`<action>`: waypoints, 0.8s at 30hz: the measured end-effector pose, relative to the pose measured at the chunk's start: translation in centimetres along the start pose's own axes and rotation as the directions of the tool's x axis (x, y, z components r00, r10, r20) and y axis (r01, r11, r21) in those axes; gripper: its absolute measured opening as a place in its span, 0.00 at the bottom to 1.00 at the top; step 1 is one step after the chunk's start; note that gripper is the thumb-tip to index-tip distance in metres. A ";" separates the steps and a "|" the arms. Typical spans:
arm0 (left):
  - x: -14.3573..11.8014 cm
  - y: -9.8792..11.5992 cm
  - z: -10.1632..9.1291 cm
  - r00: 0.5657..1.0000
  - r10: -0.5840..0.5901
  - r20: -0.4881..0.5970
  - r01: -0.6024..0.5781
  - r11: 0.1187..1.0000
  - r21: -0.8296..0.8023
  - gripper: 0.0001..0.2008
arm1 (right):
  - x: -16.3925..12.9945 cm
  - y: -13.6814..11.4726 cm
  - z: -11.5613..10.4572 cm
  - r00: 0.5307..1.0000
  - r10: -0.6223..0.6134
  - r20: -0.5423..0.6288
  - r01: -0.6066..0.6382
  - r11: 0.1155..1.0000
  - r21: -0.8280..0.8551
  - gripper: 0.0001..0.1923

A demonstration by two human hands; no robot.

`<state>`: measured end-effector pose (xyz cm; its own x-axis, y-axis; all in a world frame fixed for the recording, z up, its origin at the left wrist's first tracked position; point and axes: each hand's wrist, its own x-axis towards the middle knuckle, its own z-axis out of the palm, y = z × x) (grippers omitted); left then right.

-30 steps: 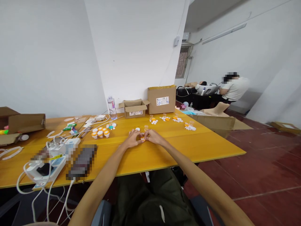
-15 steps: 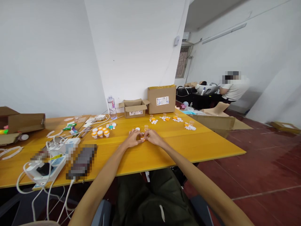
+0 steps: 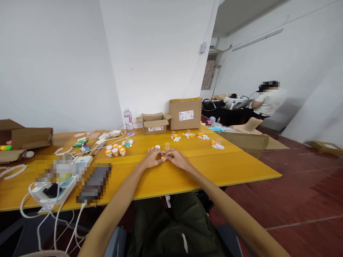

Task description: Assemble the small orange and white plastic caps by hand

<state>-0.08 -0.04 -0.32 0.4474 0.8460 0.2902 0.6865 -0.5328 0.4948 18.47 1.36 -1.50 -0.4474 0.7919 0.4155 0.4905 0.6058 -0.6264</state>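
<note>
At the middle of the wooden table, my left hand curls inward with thumb and fingers at a small orange-and-white piece. My right hand pinches the same piece from the other side. Fingers cover most of it, so its exact shape is hidden. Just beyond my hands lie a white round disc and a small clear cup. To the left stands a cluster of small jars with orange and white tops.
Several piles of loose white and orange parts lie farther back and right. An open carton, a closed box and a water bottle stand by the wall. Leftward are a power strip and a phone. A person sits beyond.
The view has shifted slightly. My right fingers have moved a little at the orange-and-white piece; my left hand stays nearly as it was.
</note>
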 end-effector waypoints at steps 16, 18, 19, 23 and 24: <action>-0.1 0.1 -0.1 1.000 -0.008 0.006 0.008 0.999 0.042 0.06 | 2.3 0.4 -0.9 0.992 -0.072 -0.103 0.053 0.983 -0.176 0.13; -0.1 0.1 -0.1 1.000 -0.007 0.010 0.006 0.999 0.046 0.06 | 3.9 0.3 -1.1 0.995 -0.076 -0.066 0.056 0.964 -0.259 0.14; -0.1 0.1 -0.1 1.000 -0.004 0.010 0.004 0.999 0.046 0.06 | 4.6 0.2 -1.1 0.997 -0.077 -0.031 0.064 0.955 -0.291 0.14; -0.1 0.0 -0.1 1.000 0.015 -0.003 -0.015 0.999 0.033 0.06 | 6.9 0.1 -0.5 0.994 -0.050 0.097 0.082 0.930 -0.358 0.16; -0.1 0.0 0.0 1.000 0.020 -0.007 -0.020 0.999 0.027 0.06 | 7.2 0.1 -0.3 0.992 -0.038 0.121 0.080 0.924 -0.373 0.16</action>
<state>-0.17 -0.08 -0.33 0.4571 0.8352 0.3058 0.6929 -0.5500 0.4663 15.50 7.17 1.65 -0.5525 0.7536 0.3562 0.6965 0.6521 -0.2993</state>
